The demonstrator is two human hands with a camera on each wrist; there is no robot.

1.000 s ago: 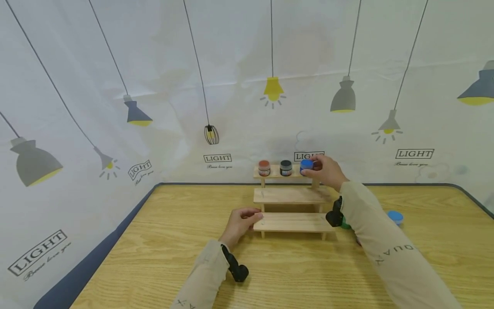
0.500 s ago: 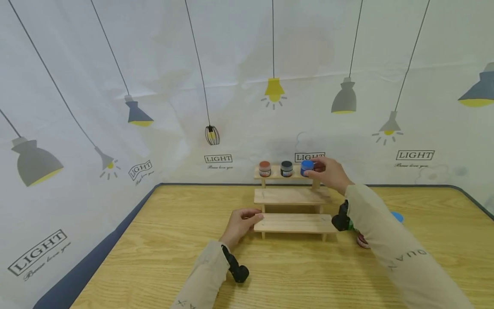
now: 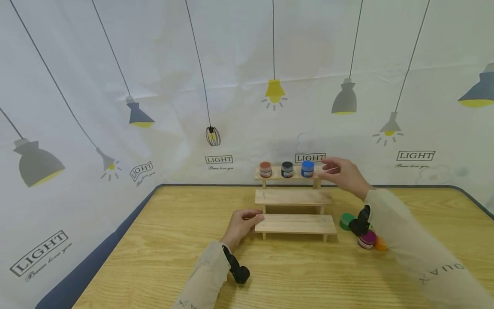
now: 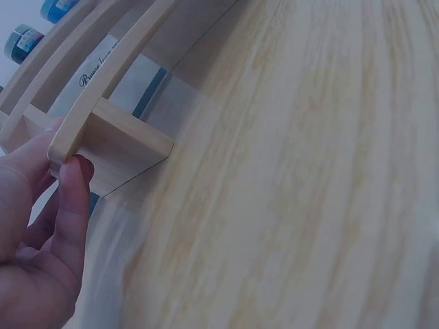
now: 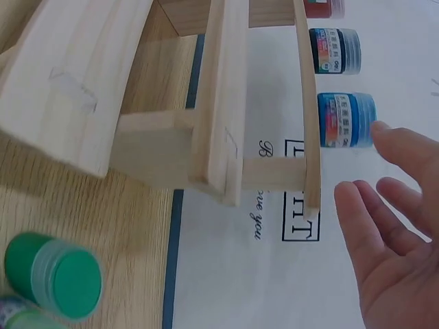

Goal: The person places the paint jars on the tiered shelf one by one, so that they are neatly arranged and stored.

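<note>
A three-step wooden stand (image 3: 293,197) stands on the table. On its top step sit a red-lidded paint jar (image 3: 265,170), a black-lidded one (image 3: 287,170) and a blue-lidded one (image 3: 307,170), upright in a row. My left hand (image 3: 240,226) pinches the left end of the lowest step between thumb and fingers; the left wrist view shows this grip on the board (image 4: 103,75). Just right of the blue jar is my right hand (image 3: 347,176), fingers parted and holding nothing. In the right wrist view one fingertip lies close to the blue lid (image 5: 363,120); contact is unclear.
Right of the stand, a green jar (image 3: 347,221), a magenta-lidded jar (image 3: 367,240) and an orange one (image 3: 381,243) are on the table, partly behind my right wrist and sleeve. A wall sheet (image 3: 247,107) printed with lamps hangs right behind the stand.
My right hand has let go of the blue jar and drawn away to the right, uncovering the green, magenta and orange jars. My left hand keeps its hold on the stand.
</note>
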